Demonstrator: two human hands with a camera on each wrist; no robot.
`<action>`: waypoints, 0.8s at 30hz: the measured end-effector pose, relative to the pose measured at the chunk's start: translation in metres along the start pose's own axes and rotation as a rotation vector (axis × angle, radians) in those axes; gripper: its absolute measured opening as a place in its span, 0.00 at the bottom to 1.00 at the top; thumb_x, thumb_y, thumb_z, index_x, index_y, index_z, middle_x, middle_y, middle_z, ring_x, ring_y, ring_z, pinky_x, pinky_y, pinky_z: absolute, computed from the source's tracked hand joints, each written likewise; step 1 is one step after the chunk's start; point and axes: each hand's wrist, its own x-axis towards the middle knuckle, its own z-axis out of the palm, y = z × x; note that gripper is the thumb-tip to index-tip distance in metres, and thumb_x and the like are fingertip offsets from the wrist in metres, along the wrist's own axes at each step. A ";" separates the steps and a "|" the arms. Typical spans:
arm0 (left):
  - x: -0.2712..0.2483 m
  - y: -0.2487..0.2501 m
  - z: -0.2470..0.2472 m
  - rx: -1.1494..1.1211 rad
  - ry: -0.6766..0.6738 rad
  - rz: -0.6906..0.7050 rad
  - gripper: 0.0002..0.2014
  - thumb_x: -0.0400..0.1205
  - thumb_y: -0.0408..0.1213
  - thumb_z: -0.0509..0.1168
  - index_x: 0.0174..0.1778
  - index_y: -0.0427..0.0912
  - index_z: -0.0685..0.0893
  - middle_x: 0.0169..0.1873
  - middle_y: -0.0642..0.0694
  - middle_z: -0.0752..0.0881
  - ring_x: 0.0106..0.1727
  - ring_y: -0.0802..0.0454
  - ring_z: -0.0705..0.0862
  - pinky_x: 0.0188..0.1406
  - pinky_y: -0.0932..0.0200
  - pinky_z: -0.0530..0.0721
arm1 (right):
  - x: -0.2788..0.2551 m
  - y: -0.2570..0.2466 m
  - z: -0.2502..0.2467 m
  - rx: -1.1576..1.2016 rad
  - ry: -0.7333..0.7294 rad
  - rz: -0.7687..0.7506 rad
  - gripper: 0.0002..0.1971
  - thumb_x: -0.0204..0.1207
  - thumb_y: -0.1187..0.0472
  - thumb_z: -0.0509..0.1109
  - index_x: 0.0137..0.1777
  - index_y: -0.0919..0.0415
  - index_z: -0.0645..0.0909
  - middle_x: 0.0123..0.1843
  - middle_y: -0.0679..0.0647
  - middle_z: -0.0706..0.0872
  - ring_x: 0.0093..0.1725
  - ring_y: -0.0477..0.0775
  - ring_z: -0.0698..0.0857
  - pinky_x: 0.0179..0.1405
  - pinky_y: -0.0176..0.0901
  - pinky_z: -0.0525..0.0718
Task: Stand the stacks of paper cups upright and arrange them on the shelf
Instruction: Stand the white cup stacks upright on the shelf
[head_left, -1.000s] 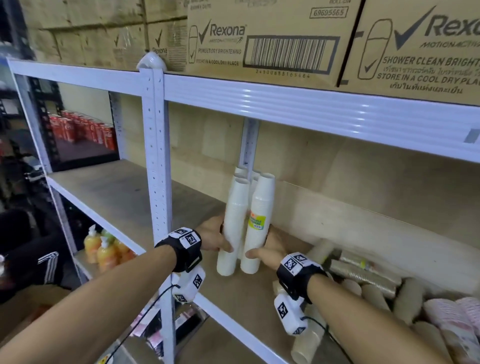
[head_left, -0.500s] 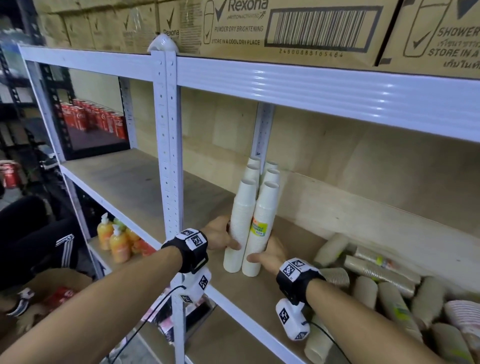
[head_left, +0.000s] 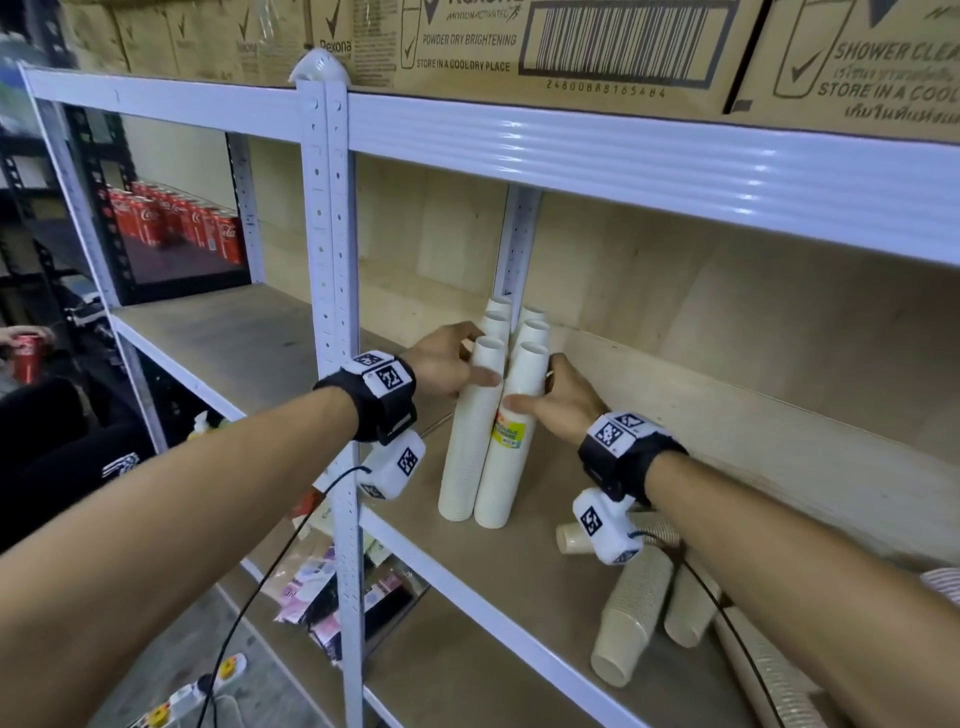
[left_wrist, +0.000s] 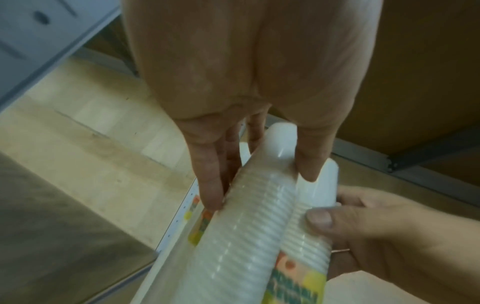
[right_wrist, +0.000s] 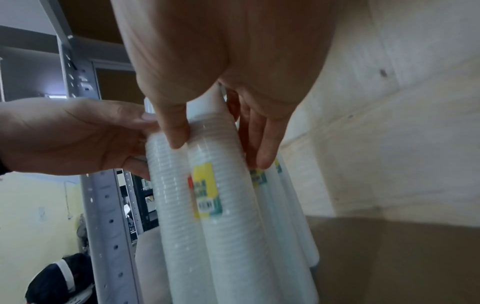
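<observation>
The white cup stacks (head_left: 485, 415) stood upright in a tight cluster of two rows on the wooden shelf (head_left: 519, 582), against the rear post at about 12 o'clock from the person. The front right stack (head_left: 511, 441) carried a yellow label (head_left: 509, 435) and touched the front left stack (head_left: 470, 431) along its side. The left hand (head_left: 447, 364) gripped the cluster from 9 o'clock, thumb across the front left stack and fingers (left_wrist: 207, 179) reaching behind it. The right hand (head_left: 558, 402) gripped from 3 o'clock, its thumb (right_wrist: 174, 127) on the labelled stack and fingers curled round the back. The two thumbs nearly met at the front.

At 4 o'clock from the cluster, brown cup stacks (head_left: 631, 613) lay on their sides on the same shelf. Cardboard boxes (head_left: 571, 47) sat on the level above. Red cans (head_left: 176, 218) stood on a farther rack at 10 o'clock.
</observation>
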 end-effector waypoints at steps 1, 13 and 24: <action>0.002 0.005 -0.002 -0.001 0.025 0.005 0.20 0.74 0.40 0.78 0.58 0.44 0.78 0.46 0.45 0.86 0.44 0.48 0.86 0.41 0.49 0.90 | 0.002 -0.006 -0.006 -0.008 0.025 -0.016 0.27 0.65 0.47 0.81 0.59 0.51 0.73 0.52 0.45 0.84 0.50 0.46 0.85 0.44 0.46 0.83; 0.007 0.021 -0.012 0.295 0.069 0.043 0.18 0.75 0.39 0.73 0.62 0.47 0.85 0.58 0.48 0.84 0.55 0.49 0.82 0.51 0.57 0.83 | 0.013 -0.038 -0.016 -0.134 0.049 -0.133 0.15 0.68 0.54 0.78 0.52 0.55 0.81 0.46 0.48 0.84 0.47 0.52 0.85 0.52 0.54 0.87; 0.006 0.026 -0.022 0.409 0.057 0.072 0.18 0.76 0.37 0.73 0.62 0.45 0.86 0.59 0.47 0.85 0.55 0.51 0.81 0.48 0.60 0.77 | 0.019 -0.044 -0.009 -0.066 0.014 -0.127 0.15 0.61 0.53 0.78 0.47 0.48 0.80 0.48 0.51 0.87 0.49 0.56 0.87 0.54 0.63 0.88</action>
